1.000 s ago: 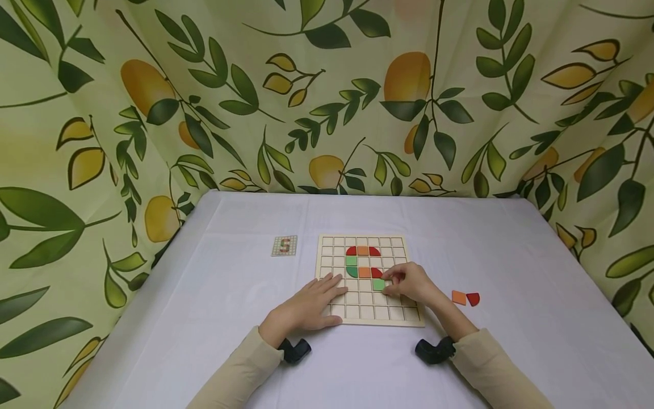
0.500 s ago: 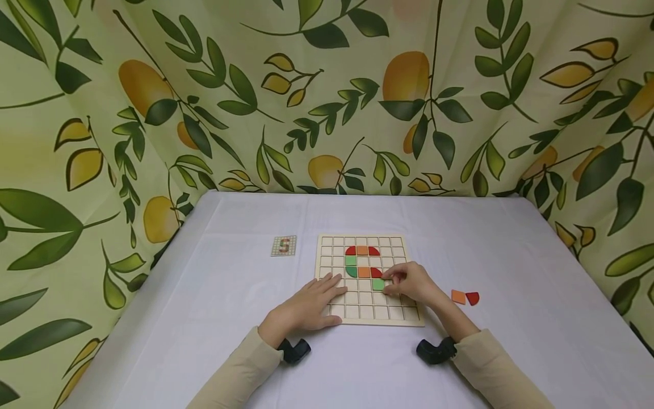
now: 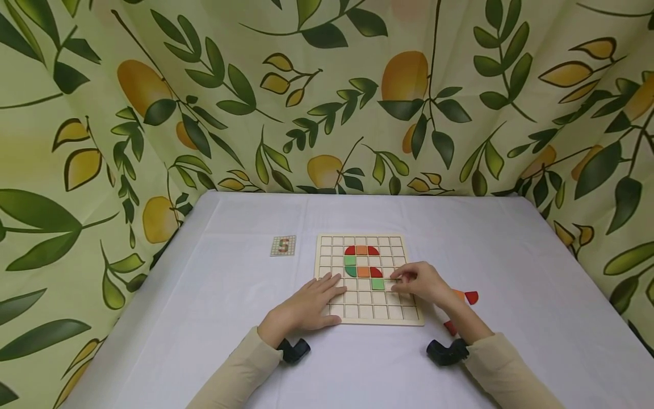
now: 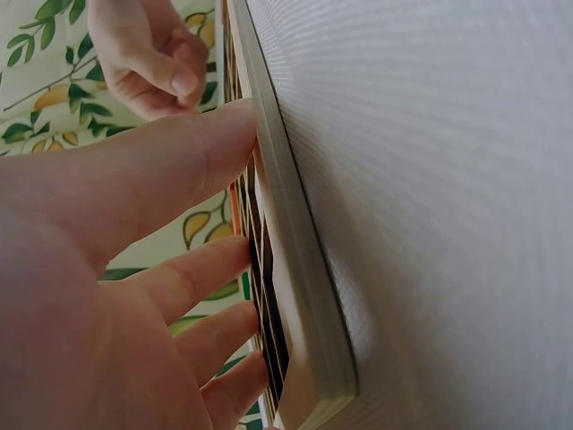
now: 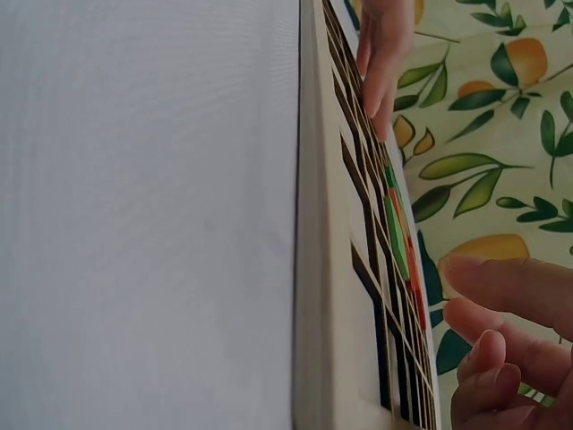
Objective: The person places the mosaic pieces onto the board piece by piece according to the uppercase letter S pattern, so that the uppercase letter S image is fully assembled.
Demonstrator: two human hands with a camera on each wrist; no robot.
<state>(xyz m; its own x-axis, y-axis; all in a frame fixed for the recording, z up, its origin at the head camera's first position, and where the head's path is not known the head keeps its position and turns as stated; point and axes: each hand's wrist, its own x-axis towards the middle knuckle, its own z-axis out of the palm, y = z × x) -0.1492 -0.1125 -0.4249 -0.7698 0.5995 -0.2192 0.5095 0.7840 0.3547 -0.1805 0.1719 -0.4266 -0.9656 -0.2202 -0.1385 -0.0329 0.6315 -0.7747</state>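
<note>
The left hand (image 3: 309,305) lay on the near left part of a pale gridded board (image 3: 365,311), its fingers straight and spread apart, the thumb at the near rim. The right hand (image 3: 423,281) was over the board's right-hand columns, the tips of thumb and forefinger apart with a gap between them, the other fingers curled toward the palm. The board lay flat on the white-covered worktop (image 3: 240,272), with eight coloured pieces in its squares. In the farthest filled row, an orange square (image 3: 361,250) sat between two red rounded pieces (image 3: 349,250). Directly nearer than the left one came a light green square (image 3: 349,261), then a row of a dark green rounded piece (image 3: 351,271), a second orange square (image 3: 363,272) and a third red rounded piece (image 3: 376,272). Just in front of that last piece was another light green square (image 3: 377,284), near the right hand's fingertips. Right of the board, an orange piece (image 3: 459,295) was partly hidden by the right wrist, just beside a loose red piece (image 3: 472,297); another red piece (image 3: 449,328) lay close to the forearm. A small card (image 3: 283,246) with an S-shaped figure lay left of the board
</note>
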